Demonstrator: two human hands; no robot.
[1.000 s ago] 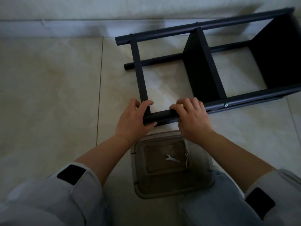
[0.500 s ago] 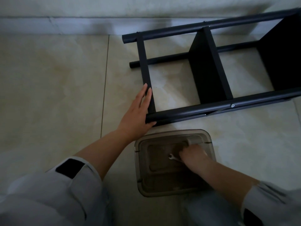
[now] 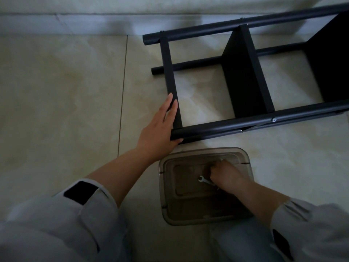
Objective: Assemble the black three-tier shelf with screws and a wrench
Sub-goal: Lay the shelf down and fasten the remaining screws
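shelf (image 3: pixel 243 72): black, on its side on the tiled floor (image 3: pixel 62 103), far right of centre, running off the right edge; far rail close to the wall (image 3: pixel 75 8)
left hand (image 3: pixel 160 127): fingers straight, flat against the shelf's left end panel, thumb under the near rail's end; presses, no grip
right hand (image 3: pixel 224 174): down in the box (image 3: pixel 166 188), fingers curled; can't tell what it has hold of, if anything
wrench (image 3: pixel 204 180): small, silver, on the box floor, touching the right hand's knuckles, handle end hidden under the hand
box: clear brownish plastic, on the floor just near side of the shelf's near rail
screw (image 3: pixel 273 119): one head visible in the near rail, right of the middle panel
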